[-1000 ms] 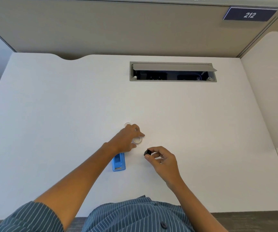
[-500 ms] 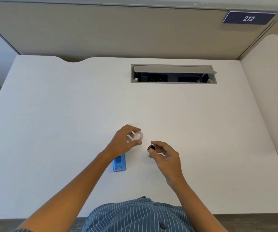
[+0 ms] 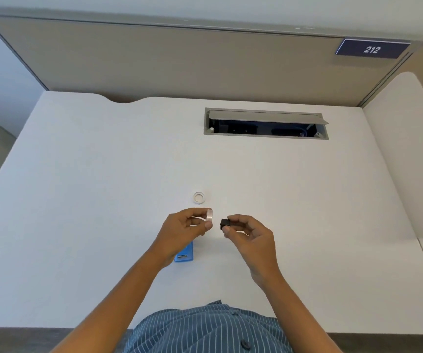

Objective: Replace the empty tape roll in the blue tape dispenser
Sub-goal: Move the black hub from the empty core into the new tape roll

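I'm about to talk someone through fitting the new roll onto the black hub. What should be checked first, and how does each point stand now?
1. Left hand grips the tape roll between fingertips: ok.
2. Right hand pinches the black hub: ok.
3. Roll and hub face each other, a small gap between: ok.
4. Roll's hole lined up with the hub: cannot tell.
5. Blue tape dispenser on the desk, partly under the left wrist: ok.
6. Spare ring lies apart, beyond the hands: ok.
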`<action>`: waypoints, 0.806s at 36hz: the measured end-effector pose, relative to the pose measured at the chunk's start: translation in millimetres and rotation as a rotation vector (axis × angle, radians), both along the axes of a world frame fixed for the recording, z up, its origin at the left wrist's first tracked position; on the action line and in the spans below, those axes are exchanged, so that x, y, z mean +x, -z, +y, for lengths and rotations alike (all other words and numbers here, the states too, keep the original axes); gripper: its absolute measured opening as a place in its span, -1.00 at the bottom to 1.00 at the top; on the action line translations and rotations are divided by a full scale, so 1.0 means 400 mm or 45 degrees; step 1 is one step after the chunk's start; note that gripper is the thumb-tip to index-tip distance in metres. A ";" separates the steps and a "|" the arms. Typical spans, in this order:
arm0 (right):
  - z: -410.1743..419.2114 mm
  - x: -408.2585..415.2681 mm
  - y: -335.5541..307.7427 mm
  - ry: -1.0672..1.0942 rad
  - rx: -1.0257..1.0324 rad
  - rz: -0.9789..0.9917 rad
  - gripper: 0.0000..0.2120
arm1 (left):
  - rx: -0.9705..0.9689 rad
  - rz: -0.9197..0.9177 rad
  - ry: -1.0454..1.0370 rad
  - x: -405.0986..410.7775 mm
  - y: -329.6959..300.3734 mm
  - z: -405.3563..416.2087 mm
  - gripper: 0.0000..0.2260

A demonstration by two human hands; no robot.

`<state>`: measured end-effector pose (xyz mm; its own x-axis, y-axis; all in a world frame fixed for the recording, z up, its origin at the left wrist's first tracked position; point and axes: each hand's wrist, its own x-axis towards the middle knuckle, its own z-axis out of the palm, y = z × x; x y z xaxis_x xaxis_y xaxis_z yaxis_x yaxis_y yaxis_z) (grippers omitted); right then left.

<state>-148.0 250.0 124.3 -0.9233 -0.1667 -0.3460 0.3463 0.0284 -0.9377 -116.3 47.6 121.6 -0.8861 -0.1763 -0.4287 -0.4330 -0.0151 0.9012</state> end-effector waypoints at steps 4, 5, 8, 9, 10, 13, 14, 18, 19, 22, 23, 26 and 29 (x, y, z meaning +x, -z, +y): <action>-0.001 0.008 -0.012 -0.055 -0.034 0.029 -0.73 | 0.033 0.014 -0.025 0.025 -0.014 0.001 -0.77; -0.002 0.010 -0.015 -0.067 -0.045 0.032 -0.73 | 0.039 0.015 -0.026 0.030 -0.017 0.001 -0.77; -0.006 0.017 -0.021 -0.081 -0.086 0.037 -0.72 | 0.025 0.025 -0.014 0.042 -0.025 0.002 -0.77; -0.007 0.020 -0.022 -0.083 -0.099 0.041 -0.71 | 0.020 0.030 -0.009 0.046 -0.028 0.003 -0.77; -0.008 0.022 -0.022 -0.087 -0.112 0.044 -0.71 | 0.019 0.033 -0.007 0.050 -0.030 0.003 -0.77; -0.011 0.026 -0.024 -0.101 -0.126 0.058 -0.71 | 0.034 0.050 -0.015 0.060 -0.041 0.008 -0.75; -0.012 0.028 -0.025 -0.110 -0.124 0.064 -0.71 | 0.037 0.058 -0.018 0.063 -0.044 0.010 -0.73; -0.014 0.034 -0.030 -0.151 -0.106 0.100 -0.71 | 0.028 0.077 -0.021 0.072 -0.050 0.013 -0.69; -0.014 0.036 -0.031 -0.158 -0.097 0.111 -0.71 | 0.029 0.081 -0.021 0.074 -0.051 0.013 -0.69; -0.013 0.039 -0.038 -0.173 -0.076 0.135 -0.71 | 0.033 0.095 -0.019 0.079 -0.053 0.014 -0.68; -0.013 0.040 -0.039 -0.176 -0.066 0.142 -0.71 | 0.033 0.098 -0.019 0.081 -0.053 0.014 -0.68; -0.011 0.039 -0.043 -0.181 -0.043 0.164 -0.71 | 0.037 0.106 -0.012 0.084 -0.057 0.014 -0.68; -0.011 0.043 -0.048 -0.177 -0.052 0.174 -0.72 | 0.038 0.117 0.001 0.086 -0.060 0.016 -0.69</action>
<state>-130.9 245.5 143.3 -0.9284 -0.3070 -0.2091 0.2109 0.0277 -0.9771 -81.9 54.1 145.5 -0.9219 -0.1641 -0.3509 -0.3488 -0.0424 0.9362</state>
